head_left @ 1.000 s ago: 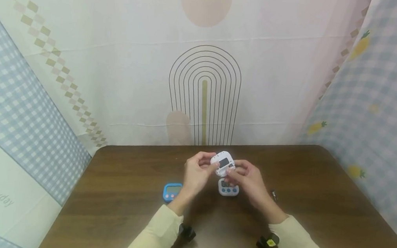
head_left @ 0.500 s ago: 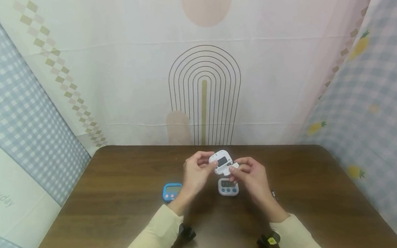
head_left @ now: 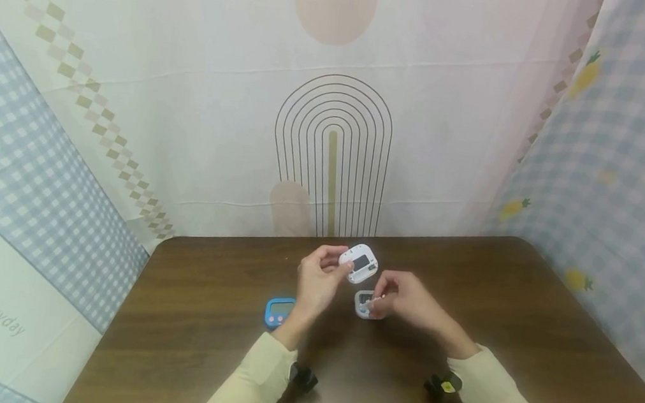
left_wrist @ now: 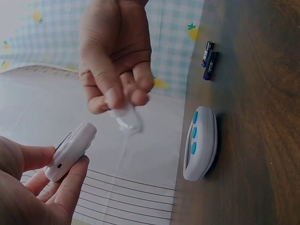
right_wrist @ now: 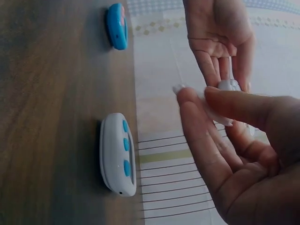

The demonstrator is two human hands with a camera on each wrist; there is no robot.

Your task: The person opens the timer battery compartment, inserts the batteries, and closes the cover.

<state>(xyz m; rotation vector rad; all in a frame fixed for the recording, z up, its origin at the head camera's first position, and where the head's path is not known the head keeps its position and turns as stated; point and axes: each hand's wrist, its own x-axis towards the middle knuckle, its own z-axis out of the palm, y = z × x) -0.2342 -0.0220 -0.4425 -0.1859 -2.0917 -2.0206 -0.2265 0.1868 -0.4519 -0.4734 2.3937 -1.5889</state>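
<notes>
My left hand (head_left: 317, 281) grips a white digital timer (head_left: 360, 264) by its edge, held up over the table with its back toward me. A dark square and a bare battery slot show on that back. To its right and lower, my right hand (head_left: 411, 302) pinches a small white battery cover (left_wrist: 127, 121) between thumb and fingers, apart from the timer. A second white timer (left_wrist: 202, 145) with blue buttons lies on the table under the right hand, partly covered by it in the head view.
A blue timer (head_left: 274, 311) with pink buttons lies beside the left wrist on the brown table (head_left: 200, 344). Two small dark batteries (left_wrist: 210, 63) rest on the table, hidden behind the right arm in the head view. A printed cloth (head_left: 448, 142) hangs behind the table.
My right hand has pulled the battery cover off the timer's back and moved down and slightly right with it. The left hand keeps the timer nearly still.
</notes>
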